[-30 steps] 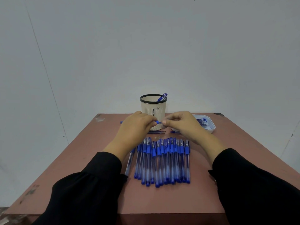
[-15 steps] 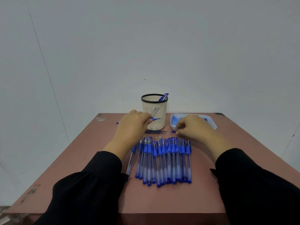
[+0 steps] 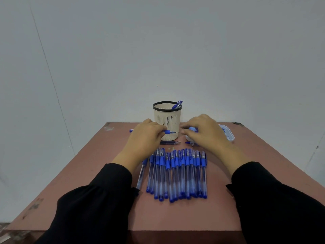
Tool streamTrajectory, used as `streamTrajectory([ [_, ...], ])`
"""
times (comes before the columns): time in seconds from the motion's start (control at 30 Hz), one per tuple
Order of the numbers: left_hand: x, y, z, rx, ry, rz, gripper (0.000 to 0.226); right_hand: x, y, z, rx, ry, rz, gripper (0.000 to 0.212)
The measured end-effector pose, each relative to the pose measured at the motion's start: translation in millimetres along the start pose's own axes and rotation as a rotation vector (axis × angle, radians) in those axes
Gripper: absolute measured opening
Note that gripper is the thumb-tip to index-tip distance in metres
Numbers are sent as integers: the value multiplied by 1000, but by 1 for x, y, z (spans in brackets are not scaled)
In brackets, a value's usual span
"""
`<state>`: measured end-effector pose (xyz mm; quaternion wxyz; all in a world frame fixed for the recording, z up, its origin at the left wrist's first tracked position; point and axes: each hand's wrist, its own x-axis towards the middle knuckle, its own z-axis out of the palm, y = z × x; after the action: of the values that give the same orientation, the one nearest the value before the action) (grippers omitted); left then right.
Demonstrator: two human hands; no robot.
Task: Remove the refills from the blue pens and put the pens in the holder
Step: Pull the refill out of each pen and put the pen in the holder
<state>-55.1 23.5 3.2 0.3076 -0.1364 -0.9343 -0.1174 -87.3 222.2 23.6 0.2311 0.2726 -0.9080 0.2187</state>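
Slotted cream holder (image 3: 167,120); left hand (image 3: 146,138) grips a slim plastic pen (image 3: 168,132), right hand (image 3: 204,133) relaxed, holding nothing.

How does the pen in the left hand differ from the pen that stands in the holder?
The pen in the left hand lies level above the table, while the pen in the holder leans against the rim. The held pen shows a thin tip pointing toward the right hand; the holder hides most of the other pen. The left hand grips one, and nothing touches the other. Both are blue.
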Motion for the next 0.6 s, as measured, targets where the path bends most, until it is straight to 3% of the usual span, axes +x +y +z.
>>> streamTrajectory([
  [0.2,1,1,1,-57,-1,23,24,1,-7,13,-51,40,-138,19],
  [0.43,-1,-27,-8,12,12,-126,25,3,11,7,-133,-5,40,15],
  [0.6,-5,-50,-14,37,108,-305,25,4,13,10,-142,-39,129,14],
])
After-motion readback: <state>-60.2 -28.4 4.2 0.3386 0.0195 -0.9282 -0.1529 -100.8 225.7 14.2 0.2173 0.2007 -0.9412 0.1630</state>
